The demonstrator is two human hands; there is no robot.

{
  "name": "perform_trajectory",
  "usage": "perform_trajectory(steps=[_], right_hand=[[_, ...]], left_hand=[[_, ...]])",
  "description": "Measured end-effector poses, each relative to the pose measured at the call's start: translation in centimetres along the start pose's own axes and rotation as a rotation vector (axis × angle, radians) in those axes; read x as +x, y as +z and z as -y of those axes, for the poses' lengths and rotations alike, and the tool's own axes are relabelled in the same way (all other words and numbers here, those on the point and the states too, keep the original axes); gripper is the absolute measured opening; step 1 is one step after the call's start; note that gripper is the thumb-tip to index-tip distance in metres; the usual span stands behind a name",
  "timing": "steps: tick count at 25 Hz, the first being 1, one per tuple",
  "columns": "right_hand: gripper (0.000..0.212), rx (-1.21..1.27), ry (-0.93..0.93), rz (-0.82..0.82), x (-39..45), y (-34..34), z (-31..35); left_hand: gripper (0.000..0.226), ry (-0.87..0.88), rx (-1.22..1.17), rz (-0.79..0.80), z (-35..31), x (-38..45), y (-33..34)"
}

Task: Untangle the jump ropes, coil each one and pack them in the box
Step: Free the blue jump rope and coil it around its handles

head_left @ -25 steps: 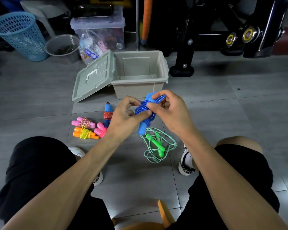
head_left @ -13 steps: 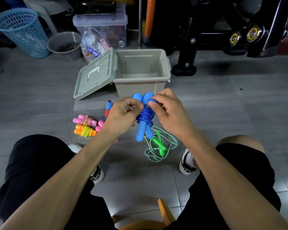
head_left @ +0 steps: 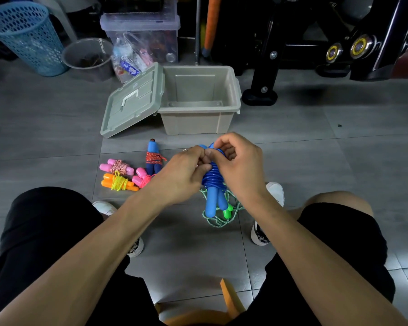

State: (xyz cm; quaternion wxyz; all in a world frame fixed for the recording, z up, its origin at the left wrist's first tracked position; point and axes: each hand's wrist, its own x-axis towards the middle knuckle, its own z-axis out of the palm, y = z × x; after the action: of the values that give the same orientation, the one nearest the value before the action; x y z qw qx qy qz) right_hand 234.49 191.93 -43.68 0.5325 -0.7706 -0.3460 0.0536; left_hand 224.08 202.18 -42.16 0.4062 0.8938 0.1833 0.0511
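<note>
I hold the blue jump rope (head_left: 213, 184) above the floor (head_left: 292, 142), in front of the box (head_left: 199, 121), with both hands. Its two handles point down and lie side by side; the blue cord is wound around their upper part in tight turns.

My left hand (head_left: 183, 174) has its fingers curled against the left side of the bundle and pinches it near the top of the winding. My right hand (head_left: 238, 165) has its fingers curled over the top of the bundle and pinches the cord end there. Both hands hold the same rope, and the fingertips of the two hands meet at the top of the handles.

The green jump rope (head_left: 224, 211) lies loose and uncoiled on the floor directly beneath the blue bundle, between my two shoes; a green handle shows just beside the blue handle tips.

Four coiled ropes lie on the floor left of my hands, close together:
- pink handles with a red-and-white cord (head_left: 117, 166);
- orange handles with a yellow cord (head_left: 118, 182);
- pink handles with a pink cord (head_left: 142, 178);
- blue handles with a red cord (head_left: 153, 158).

The box stands open beyond them, with no ropes visible inside. Its lid (head_left: 133, 100) leans tilted against the left wall of the box, lower edge on the floor.
</note>
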Motion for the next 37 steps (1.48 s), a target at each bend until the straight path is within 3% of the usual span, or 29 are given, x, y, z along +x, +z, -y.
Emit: perform_trajectory(steps=[3,7,15,21,32,37], right_hand=[[0.005,-0.014,-0.03,-0.001,-0.1,0.0,-0.2],[0.02,-0.029,-0.066,0.13,0.0,-0.5,0.2],[0.033,0.055,0.014,0.311,0.0,-1.7,1.3],[0.03,-0.047,-0.071,0.225,-0.1,-1.4,2.1],[0.028,-0.005,-0.218,0.146,-0.1,-1.4,2.8],[0.029,-0.081,-0.26,0.215,-0.1,-1.4,2.5]], left_hand=[[0.007,0.004,-0.011,-0.094,0.4,-0.1,0.1],[0.01,0.019,0.043,-0.32,0.7,-0.2,0.1],[0.013,0.207,0.146,-0.561,0.7,-1.2,0.2],[0.033,0.221,0.304,-0.545,-0.4,-1.4,0.1],[0.012,0.314,0.179,-0.716,0.3,-0.9,-0.3],[0.008,0.417,0.223,-0.71,0.3,-0.8,-0.3]])
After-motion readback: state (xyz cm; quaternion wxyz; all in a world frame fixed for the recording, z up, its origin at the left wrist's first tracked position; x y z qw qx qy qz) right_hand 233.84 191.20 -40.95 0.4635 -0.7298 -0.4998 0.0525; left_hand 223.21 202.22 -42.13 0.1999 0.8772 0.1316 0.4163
